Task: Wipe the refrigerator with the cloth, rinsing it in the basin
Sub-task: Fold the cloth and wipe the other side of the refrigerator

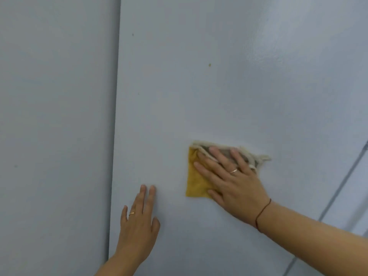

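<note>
A pale refrigerator door (199,86) fills the view. The right hand (233,182) presses a folded yellow-and-grey cloth (196,180) flat against it, grip spread open, fingers straight over the cloth. The left hand (139,226), grip also open, rests flat on the door, lower left of the cloth.

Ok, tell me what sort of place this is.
Probably a kitchen: a smooth pale grey refrigerator panel fills the view, small specks dot it, and the right hand presses a yellow folded cloth against it.
</note>
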Tool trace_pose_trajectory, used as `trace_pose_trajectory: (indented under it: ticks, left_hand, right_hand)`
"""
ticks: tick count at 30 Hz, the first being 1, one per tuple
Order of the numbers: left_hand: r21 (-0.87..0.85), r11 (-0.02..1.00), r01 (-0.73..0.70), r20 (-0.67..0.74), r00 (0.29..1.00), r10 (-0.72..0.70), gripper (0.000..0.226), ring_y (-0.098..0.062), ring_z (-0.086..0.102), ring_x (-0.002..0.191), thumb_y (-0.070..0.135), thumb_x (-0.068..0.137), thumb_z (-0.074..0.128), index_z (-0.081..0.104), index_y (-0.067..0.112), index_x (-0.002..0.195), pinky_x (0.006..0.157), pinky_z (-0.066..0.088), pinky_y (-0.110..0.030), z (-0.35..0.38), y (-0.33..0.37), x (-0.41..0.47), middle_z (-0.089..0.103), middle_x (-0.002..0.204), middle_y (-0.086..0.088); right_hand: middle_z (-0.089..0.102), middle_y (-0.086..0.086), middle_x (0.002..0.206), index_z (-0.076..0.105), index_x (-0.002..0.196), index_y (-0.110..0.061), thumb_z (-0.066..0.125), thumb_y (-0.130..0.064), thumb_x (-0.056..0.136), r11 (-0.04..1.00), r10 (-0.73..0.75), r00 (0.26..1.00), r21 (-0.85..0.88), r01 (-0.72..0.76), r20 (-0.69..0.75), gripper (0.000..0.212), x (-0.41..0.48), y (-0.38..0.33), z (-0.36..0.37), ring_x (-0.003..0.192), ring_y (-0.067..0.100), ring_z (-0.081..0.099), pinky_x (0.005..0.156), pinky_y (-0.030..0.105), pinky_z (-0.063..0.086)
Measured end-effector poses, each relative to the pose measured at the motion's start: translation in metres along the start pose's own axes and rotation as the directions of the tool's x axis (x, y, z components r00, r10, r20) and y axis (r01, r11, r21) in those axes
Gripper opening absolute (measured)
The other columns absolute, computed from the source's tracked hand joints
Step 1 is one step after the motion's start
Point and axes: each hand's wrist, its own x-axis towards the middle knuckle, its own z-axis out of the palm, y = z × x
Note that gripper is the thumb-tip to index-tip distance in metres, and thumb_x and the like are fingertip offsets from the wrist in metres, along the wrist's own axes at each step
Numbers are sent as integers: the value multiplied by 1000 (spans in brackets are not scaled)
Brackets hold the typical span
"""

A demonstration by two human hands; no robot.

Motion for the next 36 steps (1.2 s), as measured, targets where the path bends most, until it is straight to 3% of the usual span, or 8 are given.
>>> trace_pose_trajectory:
  ticks: [5, 7, 13, 18, 25, 30, 33, 36]
  left_hand:
    - [-9, 998, 61, -56, 997, -62, 104, -19, 41, 137, 23, 84, 60, -20, 39, 148, 114, 22, -50, -2, 17, 10, -5, 161, 3]
    - [-34, 998, 58, -77, 995, -60, 104, -22, 36, 141, 24, 84, 62, -18, 39, 148, 113, 23, -51, -13, 31, 24, 0, 161, 0]
    - [-94, 992, 87, -73, 993, -94, 94, -16, -3, 150, 52, 95, 40, -47, 44, 129, 118, 1, -41, -34, 51, 48, -39, 150, 6]
    - [-17, 989, 145, 17, 989, -145, 95, -15, -18, 147, 59, 95, 34, -55, 39, 121, 119, -2, -42, -38, 55, 49, -55, 136, 7]
    - [62, 984, 167, 96, 980, -172, 97, -17, -22, 146, 62, 93, 33, -55, 33, 122, 119, -2, -42, -38, 57, 53, -56, 136, 3]
    - [88, 984, 158, 138, 976, -169, 99, -18, -20, 147, 64, 92, 35, -54, 33, 123, 119, -2, -43, -43, 56, 54, -57, 134, 3]
    - [86, 986, 146, 151, 976, -158, 99, -18, -21, 147, 62, 92, 36, -52, 33, 125, 119, -4, -44, -46, 55, 52, -55, 138, 2]
    - [68, 988, 139, 168, 975, -149, 96, -17, -25, 145, 59, 94, 37, -49, 34, 130, 117, -8, -44, -50, 53, 51, -51, 143, 1]
  right_hand:
    - [16, 2, 159, 24, 151, -24, 36, -55, 92, 951, 288, 955, -94, -294, -76, 68, 66, 106, -53, 147, 26, 11, 117, 51, 3]
    - [13, 4, 160, 22, 152, -24, 33, -56, 92, 916, 382, 918, -91, -391, -103, 69, 91, 135, -69, 148, 27, 8, 115, 48, -5]
    - [10, 7, 160, 18, 152, -20, 32, -50, 96, 877, 460, 868, -60, -477, -187, 65, 149, 130, -71, 147, 33, 5, 114, 58, -3]
    - [13, 8, 160, 19, 152, -19, 33, -48, 96, 922, 362, 913, -69, -380, -190, 65, 182, 75, -40, 147, 35, 7, 114, 59, -4]
    - [19, 7, 159, 28, 150, -20, 44, -51, 90, 991, 31, 999, -128, -36, -35, 70, 194, -8, 5, 147, 33, 10, 113, 57, -8]
    - [23, 2, 158, 32, 149, -24, 42, -55, 89, 938, -293, 945, -150, 313, 145, 68, 189, -23, 17, 147, 30, 11, 110, 53, -14]
    - [38, 1, 151, 45, 142, -25, 47, -60, 81, 935, -312, 944, -141, 325, 109, 70, 198, 1, 8, 143, 27, 28, 113, 51, 2]
    - [42, 4, 149, 49, 139, -22, 28, -58, 82, 961, -222, 975, -166, 222, 19, 71, 227, 36, -13, 140, 29, 34, 113, 53, 10]
